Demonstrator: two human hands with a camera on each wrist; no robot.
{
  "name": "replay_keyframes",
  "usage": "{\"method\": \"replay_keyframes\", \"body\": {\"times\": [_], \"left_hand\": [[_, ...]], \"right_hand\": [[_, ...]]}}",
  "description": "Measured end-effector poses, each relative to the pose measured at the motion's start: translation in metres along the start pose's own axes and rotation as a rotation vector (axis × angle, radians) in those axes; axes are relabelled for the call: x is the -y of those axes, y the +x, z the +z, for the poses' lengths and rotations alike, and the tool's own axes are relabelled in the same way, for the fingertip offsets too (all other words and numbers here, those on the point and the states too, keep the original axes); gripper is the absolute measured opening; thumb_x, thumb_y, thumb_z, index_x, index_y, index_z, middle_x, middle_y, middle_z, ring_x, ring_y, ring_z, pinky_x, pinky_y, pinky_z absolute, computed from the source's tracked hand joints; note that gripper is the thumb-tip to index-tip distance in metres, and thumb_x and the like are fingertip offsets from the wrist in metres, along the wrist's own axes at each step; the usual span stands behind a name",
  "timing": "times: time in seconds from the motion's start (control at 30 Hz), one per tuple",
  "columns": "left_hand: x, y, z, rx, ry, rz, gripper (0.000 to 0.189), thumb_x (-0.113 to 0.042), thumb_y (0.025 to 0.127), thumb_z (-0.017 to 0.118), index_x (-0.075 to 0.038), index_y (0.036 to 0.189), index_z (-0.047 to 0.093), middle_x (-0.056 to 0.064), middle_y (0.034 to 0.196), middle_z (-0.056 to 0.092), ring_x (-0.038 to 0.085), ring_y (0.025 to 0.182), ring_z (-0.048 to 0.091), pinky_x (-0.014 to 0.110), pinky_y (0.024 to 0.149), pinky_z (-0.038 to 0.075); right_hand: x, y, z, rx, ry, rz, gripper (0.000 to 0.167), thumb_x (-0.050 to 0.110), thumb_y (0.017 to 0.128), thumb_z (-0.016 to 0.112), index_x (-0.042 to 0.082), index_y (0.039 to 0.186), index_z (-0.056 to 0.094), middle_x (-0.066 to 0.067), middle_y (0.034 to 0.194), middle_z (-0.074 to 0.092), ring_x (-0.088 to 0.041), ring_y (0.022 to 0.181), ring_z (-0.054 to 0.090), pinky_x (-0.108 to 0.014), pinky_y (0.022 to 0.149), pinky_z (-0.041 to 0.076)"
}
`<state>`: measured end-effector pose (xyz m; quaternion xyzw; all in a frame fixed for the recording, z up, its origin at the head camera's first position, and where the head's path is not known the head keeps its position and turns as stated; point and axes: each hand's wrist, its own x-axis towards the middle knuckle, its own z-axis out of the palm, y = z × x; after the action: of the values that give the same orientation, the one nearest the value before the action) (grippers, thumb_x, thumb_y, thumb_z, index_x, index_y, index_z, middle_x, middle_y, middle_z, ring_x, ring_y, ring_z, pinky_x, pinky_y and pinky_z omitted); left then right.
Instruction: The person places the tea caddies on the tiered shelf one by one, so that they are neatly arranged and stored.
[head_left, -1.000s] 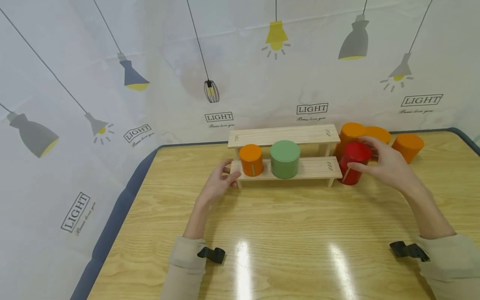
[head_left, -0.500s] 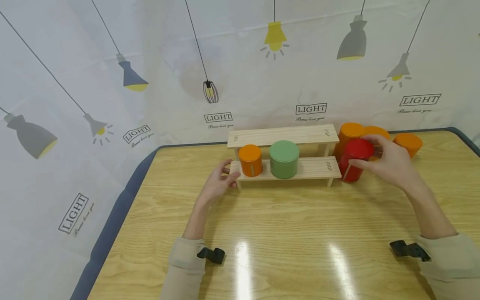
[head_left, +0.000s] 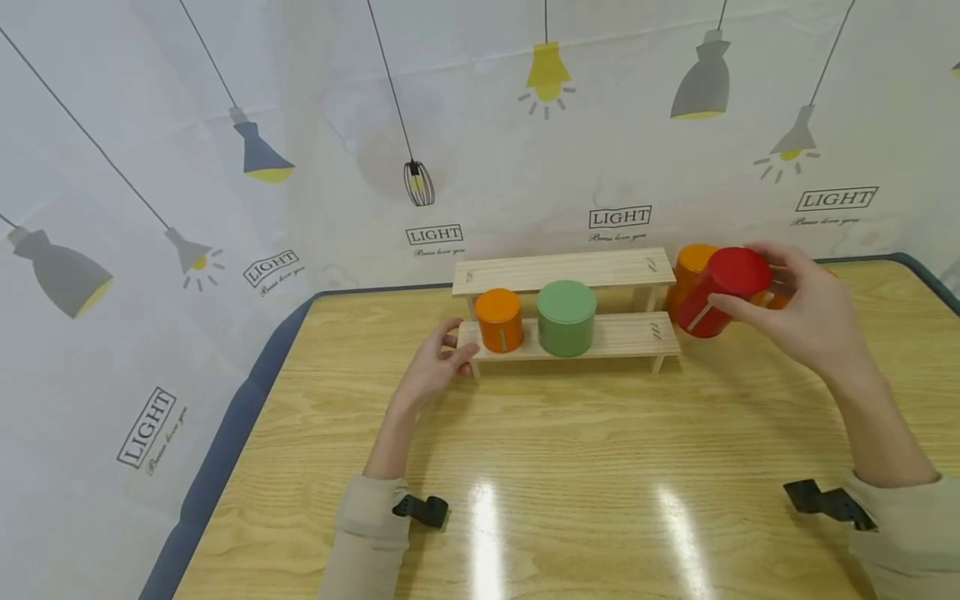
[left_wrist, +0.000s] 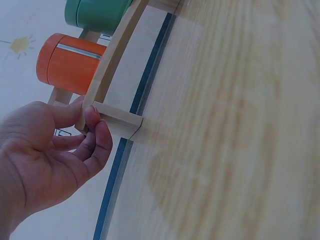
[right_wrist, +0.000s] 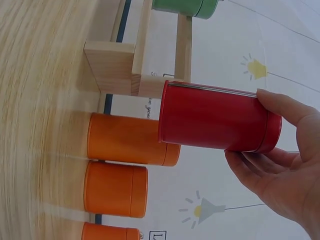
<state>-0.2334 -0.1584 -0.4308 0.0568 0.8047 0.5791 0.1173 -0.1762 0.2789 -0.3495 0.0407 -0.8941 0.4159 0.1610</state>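
My right hand (head_left: pixel 806 312) grips a red canister (head_left: pixel 723 287) near its lid, thumb on one side and fingers round the other. In the right wrist view the red canister (right_wrist: pixel 215 117) is off the table, beside the end of the two-step wooden shelf (right_wrist: pixel 111 65). At the shelf's left end my left hand (head_left: pixel 435 362) pinches the lower board; the left wrist view shows thumb and curled fingers (left_wrist: pixel 102 142) at its corner. On that lower step stand a small orange canister (head_left: pixel 499 321) and a wider green canister (head_left: pixel 566 318).
Several orange canisters stand on the table to the right of the shelf, including a tall one (right_wrist: pixel 132 139) and a shorter one (right_wrist: pixel 115 189). Behind the table (head_left: pixel 525 442) hangs a white cloth (head_left: pixel 480 125) printed with lamps. A blue edge (head_left: pixel 240 408) borders the table.
My right hand has lifted the red canister from beside the lower step, up and slightly right, and it now tilts. The left hand keeps its hold on the shelf.
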Motion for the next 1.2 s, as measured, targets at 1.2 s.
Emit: {"method": "replay_keyframes", "body": {"times": [1.2], "left_hand": [[0.000,0.000,-0.001,-0.002,-0.005,0.009,0.066,-0.014,0.102,0.063,-0.002,0.156,0.029,0.018,0.115,0.050,0.018,0.078,0.060,0.034,0.080,0.057]], "right_hand": [[0.036,0.012,0.057,0.137,0.072,-0.044,0.076,0.026,0.083,0.086,0.001,0.145,0.049,-0.021,0.132,0.059,-0.038,0.113,0.061,-0.007,0.080,0.042]]}}
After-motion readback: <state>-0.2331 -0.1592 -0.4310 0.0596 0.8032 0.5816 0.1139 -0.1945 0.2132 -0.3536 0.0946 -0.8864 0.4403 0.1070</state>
